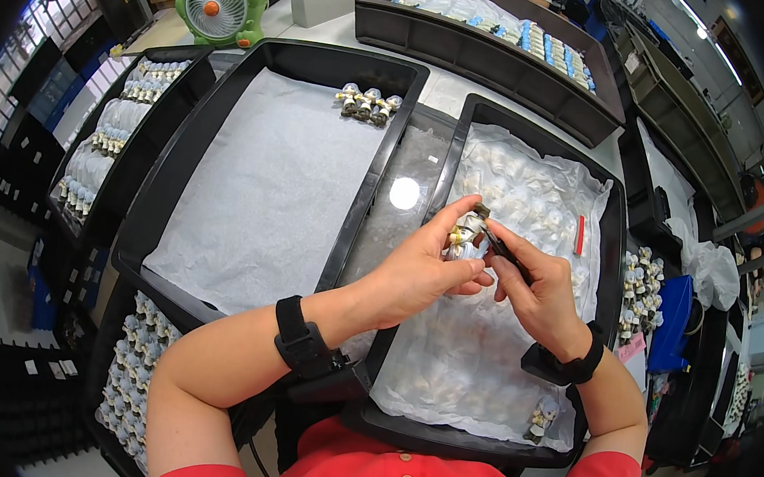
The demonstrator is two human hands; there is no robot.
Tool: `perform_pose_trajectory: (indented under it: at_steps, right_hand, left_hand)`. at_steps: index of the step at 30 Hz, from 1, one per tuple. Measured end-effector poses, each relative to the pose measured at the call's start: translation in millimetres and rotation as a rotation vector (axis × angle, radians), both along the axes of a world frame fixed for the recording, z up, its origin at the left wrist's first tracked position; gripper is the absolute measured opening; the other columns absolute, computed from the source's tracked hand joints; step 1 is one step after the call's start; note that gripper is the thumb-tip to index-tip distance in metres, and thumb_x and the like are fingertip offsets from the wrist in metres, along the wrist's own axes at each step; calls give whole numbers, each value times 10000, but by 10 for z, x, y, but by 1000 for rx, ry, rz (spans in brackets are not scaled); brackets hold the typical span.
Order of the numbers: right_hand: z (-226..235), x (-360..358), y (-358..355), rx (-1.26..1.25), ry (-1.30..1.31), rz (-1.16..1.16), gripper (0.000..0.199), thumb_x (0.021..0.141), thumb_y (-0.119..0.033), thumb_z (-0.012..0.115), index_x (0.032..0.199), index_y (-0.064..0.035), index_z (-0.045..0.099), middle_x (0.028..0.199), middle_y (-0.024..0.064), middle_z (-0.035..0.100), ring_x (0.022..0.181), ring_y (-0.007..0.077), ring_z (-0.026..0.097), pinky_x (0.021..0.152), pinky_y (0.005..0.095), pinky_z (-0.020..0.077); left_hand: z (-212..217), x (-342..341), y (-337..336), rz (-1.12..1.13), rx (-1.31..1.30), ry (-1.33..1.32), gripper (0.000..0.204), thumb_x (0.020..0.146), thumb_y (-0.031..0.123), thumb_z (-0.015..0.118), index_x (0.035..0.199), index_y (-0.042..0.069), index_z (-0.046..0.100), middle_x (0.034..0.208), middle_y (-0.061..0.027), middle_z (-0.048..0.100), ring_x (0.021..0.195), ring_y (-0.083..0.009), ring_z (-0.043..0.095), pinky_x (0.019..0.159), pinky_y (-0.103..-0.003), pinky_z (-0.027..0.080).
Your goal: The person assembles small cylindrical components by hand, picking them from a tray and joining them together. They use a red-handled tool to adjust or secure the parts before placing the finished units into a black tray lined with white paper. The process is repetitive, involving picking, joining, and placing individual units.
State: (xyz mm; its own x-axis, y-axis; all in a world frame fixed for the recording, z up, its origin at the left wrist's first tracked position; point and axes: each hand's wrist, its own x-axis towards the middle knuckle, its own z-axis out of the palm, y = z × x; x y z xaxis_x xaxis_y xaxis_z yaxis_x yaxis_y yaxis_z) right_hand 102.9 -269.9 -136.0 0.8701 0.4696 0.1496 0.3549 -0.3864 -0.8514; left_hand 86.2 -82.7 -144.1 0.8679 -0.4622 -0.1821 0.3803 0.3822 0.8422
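1. Head view: we are working over two black trays; the left tray is carrying white paper, with three small figures standing out at its far right corner.
2. Our right tray is lying beneath our hands, figures showing dimly through its thin sheet.
3. Beyond them, a brown crate is sitting; a green fan is standing far left.
4. Our left hand is gripping one held figure above the right tray.
5. Our right hand is pinching a dark tool, pointing it at that figure; whether it is touching, we cannot tell.
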Motion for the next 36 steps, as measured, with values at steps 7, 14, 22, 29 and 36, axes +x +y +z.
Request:
perform_pose_trajectory:
  at_steps: [7,14,22,29,36]
  right_hand:
    - [-1,1,-10,-7,15,9,395,852,-3,551,1243,-53,521,822,71,659,552,74,565,508,214,469]
    - [2,-3,-12,41,112,8,391,863,-10,542,1251,-46,511,786,54,651,555,68,560,519,212,465]
    - [-3,1,-10,47,112,14,396,863,-12,543,1256,-46,507,764,48,643,554,66,560,518,208,462]
    - [-7,4,-14,48,126,11,400,859,-9,545,1255,-48,509,762,50,646,550,67,562,515,209,463]
    - [-14,10,-22,18,78,18,400,854,-6,546,1251,-52,515,761,54,647,544,73,565,510,216,463]
  left_hand:
    - [-1,1,6,-7,-19,11,694,874,51,548,1432,132,143,1162,-69,447,972,-191,590,857,-303,507]
    - [-12,-3,2,4,-14,4,692,877,60,548,1431,124,137,1131,-90,491,963,-177,590,850,-297,509]
    - [-14,5,5,-1,-17,2,688,880,63,545,1431,121,136,1115,-96,500,961,-174,590,849,-297,511]
    - [-10,-2,3,1,-19,2,688,879,60,542,1431,122,137,1120,-95,490,967,-181,588,853,-304,509]
    - [-9,0,5,0,-22,7,693,876,56,546,1432,122,136,1115,-96,494,959,-178,591,849,-300,509]
